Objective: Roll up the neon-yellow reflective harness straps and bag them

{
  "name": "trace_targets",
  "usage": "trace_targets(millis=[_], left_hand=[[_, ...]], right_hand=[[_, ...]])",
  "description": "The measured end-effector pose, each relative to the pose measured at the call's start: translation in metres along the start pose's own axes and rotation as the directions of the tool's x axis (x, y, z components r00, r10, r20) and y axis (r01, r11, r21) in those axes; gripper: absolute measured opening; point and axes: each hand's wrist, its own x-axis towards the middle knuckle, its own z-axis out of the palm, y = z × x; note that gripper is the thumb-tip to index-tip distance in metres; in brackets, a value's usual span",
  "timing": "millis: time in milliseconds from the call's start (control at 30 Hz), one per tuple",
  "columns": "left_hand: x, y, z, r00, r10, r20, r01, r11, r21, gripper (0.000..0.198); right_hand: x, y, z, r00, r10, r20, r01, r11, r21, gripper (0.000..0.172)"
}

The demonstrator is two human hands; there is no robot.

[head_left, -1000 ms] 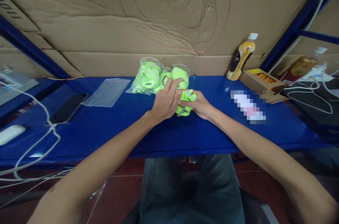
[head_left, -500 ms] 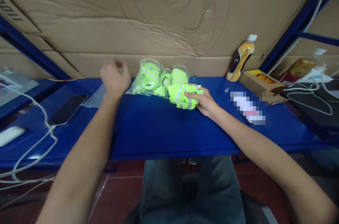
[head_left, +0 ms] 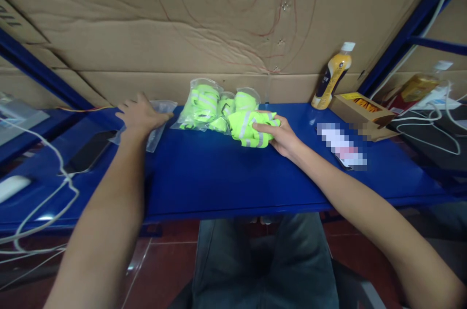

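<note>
In the head view, a folded neon-yellow reflective vest (head_left: 251, 129) with silver strips is in my right hand (head_left: 279, 134), thumb on top. My left hand (head_left: 137, 115) has its fingers spread, over or on a clear plastic bag (head_left: 156, 134) lying flat; whether it touches the bag I cannot tell. Between the hands, at the back of the blue table (head_left: 219, 177), stand several clear bags with the same neon-yellow material; the largest packed bag (head_left: 202, 104) is leftmost. The held vest partly covers the right-hand packed bag (head_left: 246, 99).
A dark phone (head_left: 91, 151) and white cables (head_left: 51, 143) are at the left. On the right stand a juice bottle (head_left: 333, 75), an open cardboard box (head_left: 361, 109) and a pixelated phone-like item (head_left: 341, 146). A cardboard wall (head_left: 146, 41) closes off the back.
My left hand has moved left and down to the flat plastic bag, and its fingers have spread. My right hand keeps the vest in nearly the same place.
</note>
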Motion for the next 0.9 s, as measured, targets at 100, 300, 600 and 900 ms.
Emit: trace_targets(millis=[100, 300, 600, 900], left_hand=[[-0.009, 0.015, -0.011, 0.955, 0.225, -0.193, -0.247, 0.964, -0.096, 0.172], [-0.050, 0.077, -0.027, 0.769, 0.605, -0.208, -0.615, 0.788, 0.020, 0.151], [-0.113, 0.124, 0.003, 0.380, 0.923, 0.058, -0.896, 0.384, -0.224, 0.145], [-0.131, 0.130, 0.015, 0.424, 0.895, 0.141, -0.815, 0.444, -0.372, 0.164]], right_hand=[[0.001, -0.010, -0.001, 0.999, -0.036, 0.022, 0.036, 0.999, 0.021, 0.072], [0.002, -0.038, -0.011, 0.980, -0.154, 0.130, 0.151, 0.988, 0.030, 0.067], [-0.002, -0.063, -0.032, 0.964, -0.106, 0.243, 0.125, 0.990, -0.064, 0.055], [0.002, -0.060, -0.040, 0.984, 0.037, 0.174, -0.007, 0.985, -0.174, 0.061]])
